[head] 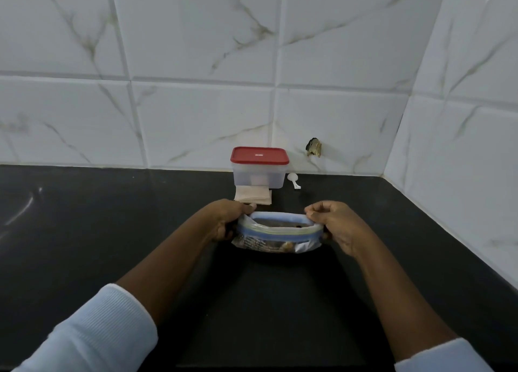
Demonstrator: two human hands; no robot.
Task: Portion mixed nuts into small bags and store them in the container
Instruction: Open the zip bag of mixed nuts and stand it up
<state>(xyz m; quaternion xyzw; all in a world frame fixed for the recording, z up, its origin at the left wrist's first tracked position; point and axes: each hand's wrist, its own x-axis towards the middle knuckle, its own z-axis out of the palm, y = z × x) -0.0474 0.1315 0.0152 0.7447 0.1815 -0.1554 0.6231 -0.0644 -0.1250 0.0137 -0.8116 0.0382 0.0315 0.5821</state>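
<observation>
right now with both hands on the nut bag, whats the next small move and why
Probably let the right hand go and reach for the white scoop, while the left hand steadies the nut bag: its mouth stands open between both hands, and the scoop lies untouched beside the lidded container.

lid label [259, 155]: too small to read | container [246, 176]: contents hazy behind wall | sleeves [92, 332]: cut by bottom edge

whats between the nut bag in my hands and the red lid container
A flat stack of small tan bags lies on the counter between the nut bag and the container, seen in the head view.
</observation>
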